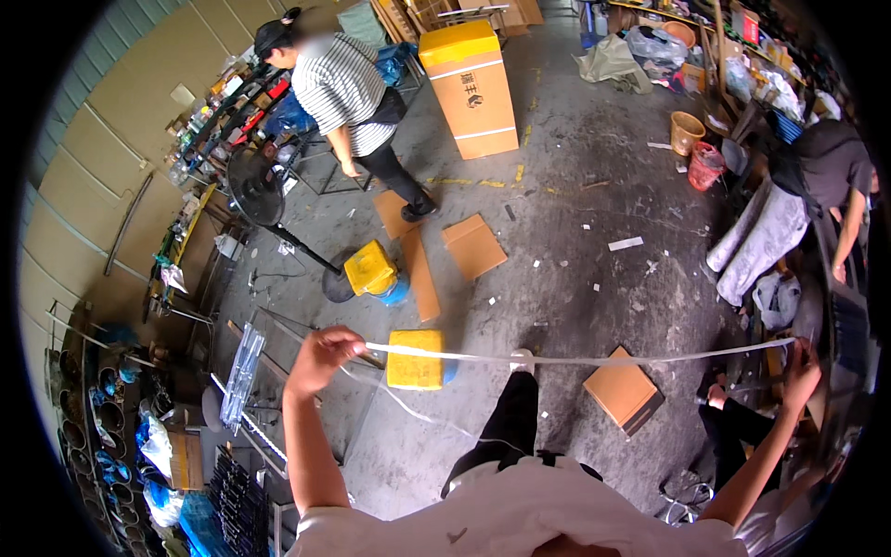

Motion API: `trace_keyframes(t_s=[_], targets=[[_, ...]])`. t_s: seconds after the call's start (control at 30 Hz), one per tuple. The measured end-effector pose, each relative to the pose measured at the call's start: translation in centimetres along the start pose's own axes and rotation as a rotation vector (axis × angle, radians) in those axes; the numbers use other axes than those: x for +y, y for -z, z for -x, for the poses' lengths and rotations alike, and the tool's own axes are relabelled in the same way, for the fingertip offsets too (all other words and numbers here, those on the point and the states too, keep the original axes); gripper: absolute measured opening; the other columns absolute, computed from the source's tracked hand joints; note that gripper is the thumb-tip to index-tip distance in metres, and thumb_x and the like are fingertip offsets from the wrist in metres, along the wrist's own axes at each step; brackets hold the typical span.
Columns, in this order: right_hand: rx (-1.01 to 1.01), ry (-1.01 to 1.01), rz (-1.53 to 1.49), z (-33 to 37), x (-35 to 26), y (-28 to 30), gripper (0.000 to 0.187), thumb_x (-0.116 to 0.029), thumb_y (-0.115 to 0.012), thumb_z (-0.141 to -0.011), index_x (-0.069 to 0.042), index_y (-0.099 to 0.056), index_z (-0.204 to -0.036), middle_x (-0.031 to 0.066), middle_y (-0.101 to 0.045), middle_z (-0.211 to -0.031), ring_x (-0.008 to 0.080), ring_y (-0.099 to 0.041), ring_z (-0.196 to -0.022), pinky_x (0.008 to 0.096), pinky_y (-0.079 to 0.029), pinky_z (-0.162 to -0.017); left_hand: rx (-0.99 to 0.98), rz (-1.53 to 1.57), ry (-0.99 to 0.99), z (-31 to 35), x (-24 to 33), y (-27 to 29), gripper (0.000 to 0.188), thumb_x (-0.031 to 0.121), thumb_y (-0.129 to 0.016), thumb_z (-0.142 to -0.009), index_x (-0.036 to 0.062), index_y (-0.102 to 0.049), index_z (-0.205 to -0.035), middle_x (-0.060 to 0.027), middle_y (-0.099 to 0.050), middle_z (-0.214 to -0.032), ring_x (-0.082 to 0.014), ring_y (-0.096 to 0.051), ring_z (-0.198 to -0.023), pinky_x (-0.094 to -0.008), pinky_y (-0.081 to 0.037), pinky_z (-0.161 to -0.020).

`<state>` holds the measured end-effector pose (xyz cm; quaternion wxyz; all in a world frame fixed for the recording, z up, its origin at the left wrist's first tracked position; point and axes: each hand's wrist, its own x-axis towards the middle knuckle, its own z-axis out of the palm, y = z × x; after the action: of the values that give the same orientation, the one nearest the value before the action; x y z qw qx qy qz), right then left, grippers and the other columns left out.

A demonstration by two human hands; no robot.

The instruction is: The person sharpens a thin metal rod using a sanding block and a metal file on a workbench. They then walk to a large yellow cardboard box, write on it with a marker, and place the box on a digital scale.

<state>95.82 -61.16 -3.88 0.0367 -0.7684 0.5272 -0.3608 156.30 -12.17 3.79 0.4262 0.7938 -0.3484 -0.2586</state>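
Observation:
A long white plastic strap point(557, 360) is stretched almost level across the front of my body, between my two widely spread arms. My left hand point(325, 360) is closed in a pinch on the strap near its left end. From there a loose length sags down and right toward my legs. Far out to the right, my right hand point(802, 376) pinches the other end, close to a dark bench or machine. Behind the strap's left part stands a low stool with a yellow top point(415, 371). Under its right half lies a brown cardboard piece point(622, 390).
A person in a striped shirt point(339, 88) stands at far left by a pedestal fan point(255, 186). Another person point(789, 200) bends at the right. A tall strapped carton point(483, 111), a second yellow-topped stool point(370, 267), flat cardboard point(474, 246) and a red bucket point(705, 167) stand or lie around.

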Motion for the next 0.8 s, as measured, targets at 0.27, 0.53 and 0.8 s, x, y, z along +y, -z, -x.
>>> trace_keyframes(t_s=[0.27,0.53,0.8], targets=[[0.170,-0.025,0.373,-8.9,-1.1,-4.9,0.030,-0.027,-0.053,-0.092,-0.002,-0.064,-0.105,0.0167,-0.066,-0.098,0.0311,-0.065,-0.085,0.0373,-0.049,-0.073,0.166,-0.074,-0.037,-20.6,-4.5,7.2,0.012,0.010,-0.068,-0.083,-0.0014,-0.065,-0.084,0.0008,-0.060,-0.073,-0.0062,-0.050,-0.069,-0.0216,-0.041,-0.063],[0.116,-0.407,0.601,-11.8,-2.4,-9.0,0.039,-0.036,-0.052,-0.090,0.002,-0.062,-0.088,0.0223,-0.063,-0.076,0.0392,-0.061,-0.071,0.0449,-0.047,-0.062,0.280,-0.158,-0.009,-41.1,-5.4,6.4,0.013,0.012,-0.063,-0.085,0.0000,-0.064,-0.079,0.0044,-0.056,-0.070,-0.0036,-0.044,-0.065,-0.0197,-0.036,-0.057],[-0.143,-0.435,-0.129,-22.4,-10.9,-26.5,0.011,-0.009,-0.063,-0.081,-0.001,-0.068,-0.087,0.0137,-0.065,-0.070,0.0149,-0.058,-0.058,0.0315,-0.047,-0.056,-0.217,-0.024,-0.271,-58.8,7.8,-19.7,0.015,0.006,-0.063,-0.083,0.0030,-0.065,-0.097,-0.0026,-0.062,-0.084,-0.0089,-0.054,-0.075,-0.0218,-0.043,-0.067]])
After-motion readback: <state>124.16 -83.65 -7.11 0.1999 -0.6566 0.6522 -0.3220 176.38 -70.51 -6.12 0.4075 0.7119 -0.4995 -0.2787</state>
